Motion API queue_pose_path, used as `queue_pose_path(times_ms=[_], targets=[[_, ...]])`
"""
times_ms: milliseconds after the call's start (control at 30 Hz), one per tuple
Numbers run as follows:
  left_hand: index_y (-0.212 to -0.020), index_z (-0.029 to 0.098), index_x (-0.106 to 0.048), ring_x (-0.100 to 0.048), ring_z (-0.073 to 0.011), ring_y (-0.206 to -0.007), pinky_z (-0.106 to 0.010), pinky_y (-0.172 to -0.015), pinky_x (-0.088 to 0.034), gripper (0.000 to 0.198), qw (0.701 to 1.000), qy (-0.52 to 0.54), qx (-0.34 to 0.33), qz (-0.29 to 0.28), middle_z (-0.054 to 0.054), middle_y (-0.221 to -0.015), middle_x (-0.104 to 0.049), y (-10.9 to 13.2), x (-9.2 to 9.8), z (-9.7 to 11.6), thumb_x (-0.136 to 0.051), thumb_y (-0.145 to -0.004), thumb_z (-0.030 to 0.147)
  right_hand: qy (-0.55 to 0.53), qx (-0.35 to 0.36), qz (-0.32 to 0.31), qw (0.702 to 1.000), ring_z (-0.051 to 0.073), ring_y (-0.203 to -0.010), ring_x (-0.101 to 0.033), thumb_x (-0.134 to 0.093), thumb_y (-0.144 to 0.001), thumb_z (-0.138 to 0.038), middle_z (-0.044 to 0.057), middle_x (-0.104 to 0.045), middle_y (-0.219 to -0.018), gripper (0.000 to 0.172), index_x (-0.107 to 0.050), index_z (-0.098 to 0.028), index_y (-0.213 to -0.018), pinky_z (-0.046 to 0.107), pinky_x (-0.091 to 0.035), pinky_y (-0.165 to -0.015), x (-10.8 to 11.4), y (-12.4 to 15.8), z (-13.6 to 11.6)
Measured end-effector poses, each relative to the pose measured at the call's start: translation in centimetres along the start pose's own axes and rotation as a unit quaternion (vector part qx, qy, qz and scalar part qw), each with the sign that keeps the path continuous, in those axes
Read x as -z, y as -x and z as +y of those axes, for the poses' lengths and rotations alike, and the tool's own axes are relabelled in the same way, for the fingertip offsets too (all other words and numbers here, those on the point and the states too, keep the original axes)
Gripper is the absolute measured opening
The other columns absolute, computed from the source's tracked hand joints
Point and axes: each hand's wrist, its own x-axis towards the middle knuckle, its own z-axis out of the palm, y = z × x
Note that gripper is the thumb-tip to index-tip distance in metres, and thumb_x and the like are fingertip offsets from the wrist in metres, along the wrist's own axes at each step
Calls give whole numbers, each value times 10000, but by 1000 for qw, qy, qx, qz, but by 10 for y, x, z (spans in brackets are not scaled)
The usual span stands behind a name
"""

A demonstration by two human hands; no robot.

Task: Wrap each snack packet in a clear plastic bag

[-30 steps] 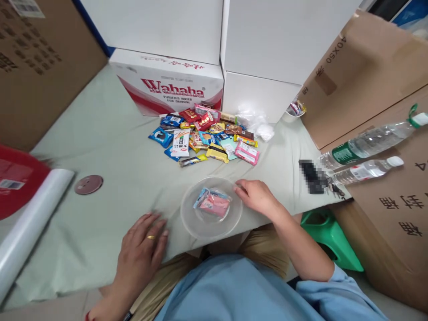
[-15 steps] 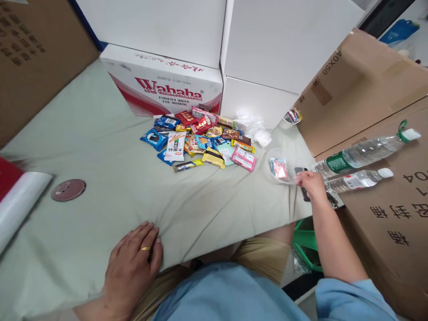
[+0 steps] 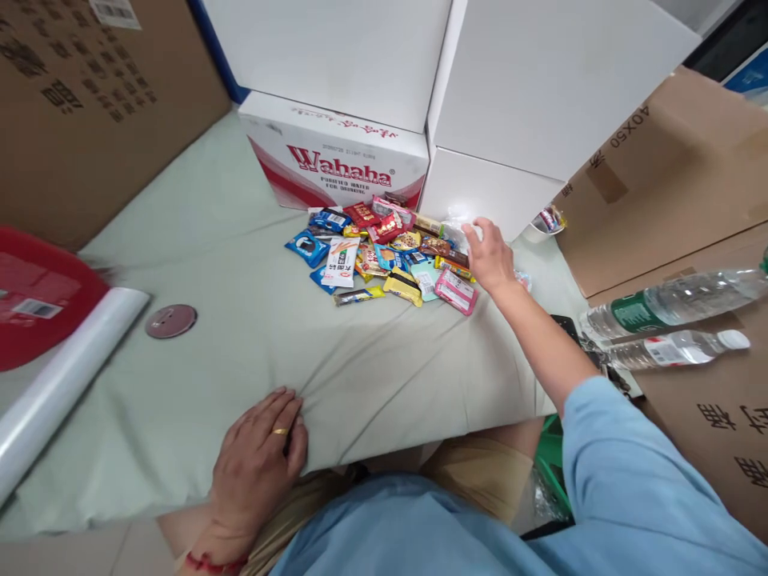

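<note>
My left hand (image 3: 258,452) lies flat at the table's front edge, a gold ring on one finger, holding nothing. My right hand (image 3: 492,256) reaches over the right end of a snack pile, its fingers slightly apart beside a crumpled clear plastic bag (image 3: 457,218); I see no firm grip on it. In the pile are a white packet (image 3: 341,262), a blue packet (image 3: 307,248), a yellow packet (image 3: 402,286) and a pink packet (image 3: 456,291). Behind my right wrist, a few small wrapped pieces (image 3: 524,280) show; the clear bowl around them is mostly hidden.
A Wahaha carton (image 3: 342,164) and white boxes (image 3: 498,188) stand behind the pile. A white cup (image 3: 543,228) of wrapped snacks is at the back right. Two water bottles (image 3: 690,300) lie at right. A brown round disc (image 3: 171,321) and a white roll (image 3: 72,384) are at left.
My right hand has moved from the clear bowl's rim leftward and away from me to the clear plastic bag. The left hand stays on the table; the view has shifted slightly.
</note>
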Motion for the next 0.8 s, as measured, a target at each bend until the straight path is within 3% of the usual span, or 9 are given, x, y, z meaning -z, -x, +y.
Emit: queue_pose_path(times_ms=[67, 167, 267, 367, 467, 567, 633, 700, 800], targets=[[-1226, 157, -638, -737, -314, -1107, -448, -947, -550, 320, 1000, -4, -3, 1, -158, -1213, -760, 0, 1, 1, -631, -907, 122, 29, 74, -28, 996, 313, -1277, -481, -402, -1007, -53, 144, -445, -1610, 501, -551, -247, -1444, 420, -448, -910, -18, -29, -7], [-1225, 158, -636, -736, -316, -1116, -448, -942, -552, 320, 1000, -5, 7, -5, -157, -1212, -760, 0, 2, 2, -613, -909, 119, 52, 122, -37, 991, 317, -1228, -488, -431, -1012, -77, 141, -499, -1573, 347, -683, -219, -1204, 448, -424, -938, -29, -51, 2], [-1235, 173, -642, -736, -316, -1127, -450, -948, -552, 337, 1000, 3, 14, 2, -151, -1220, -762, 2, 0, 2, -608, -904, 123, 10, 35, 48, 998, 312, -1166, -526, -488, -1020, -177, 154, -616, -1392, 220, -706, -202, -1010, 423, -440, -910, -19, -46, 13], [-1243, 176, -654, -730, -321, -1142, -459, -964, -548, 355, 1000, 16, 19, 15, -156, -1241, -757, 5, -2, 1, -616, -894, 124, -148, -43, 148, 977, 257, -995, -594, -556, -997, -268, 110, -682, -1093, 147, -682, -203, -959, 372, -473, -854, 1, -17, 11], [-1204, 162, -674, -717, -338, -1150, -480, -972, -541, 308, 999, 40, 29, 11, -171, -1250, -748, 7, -5, -1, -626, -901, 135, -404, -108, 163, 894, 158, -691, -550, -642, -957, -434, 15, -635, -850, 220, -643, -214, -935, 293, -459, -662, 19, 31, -8], [-1118, 182, -692, -701, -318, -1125, -469, -961, -538, 206, 990, 104, 83, 41, -146, -1177, -751, 3, -1, 5, -617, -930, 144, -621, -221, 88, 747, 81, -478, -361, -772, -829, -529, -68, -521, -698, 346, -608, -237, -915, 227, -305, -470, 25, 87, -38], [-1063, 196, -690, -687, -277, -1064, -436, -936, -539, 151, 971, 174, 144, 83, -114, -1072, -738, -5, 7, 17, -602, -952, 145, -686, -284, 52, 668, 70, -464, -357, -826, -755, -504, -84, -495, -662, 376, -604, -240, -905, 211, -292, -455, 23, 123, -63], [-1037, 213, -676, -664, -221, -952, -376, -859, -534, 124, 946, 254, 179, 91, -67, -964, -701, -17, 17, 37, -585, -974, 156, -706, -325, 43, 628, 80, -498, -420, -843, -720, -491, -78, -519, -662, 390, -605, -236, -896, 210, -338, -481, 18, 152, -89], [-952, 226, -639, -620, -180, -867, -329, -791, -507, 118, 904, 390, 154, 85, -23, -844, -625, -39, 27, 74, -544, -1004, 180, -702, -358, 43, 614, 86, -496, -397, -837, -730, -515, -81, -507, -633, 398, -590, -234, -864, 219, -318, -468, 11, 181, -125]])
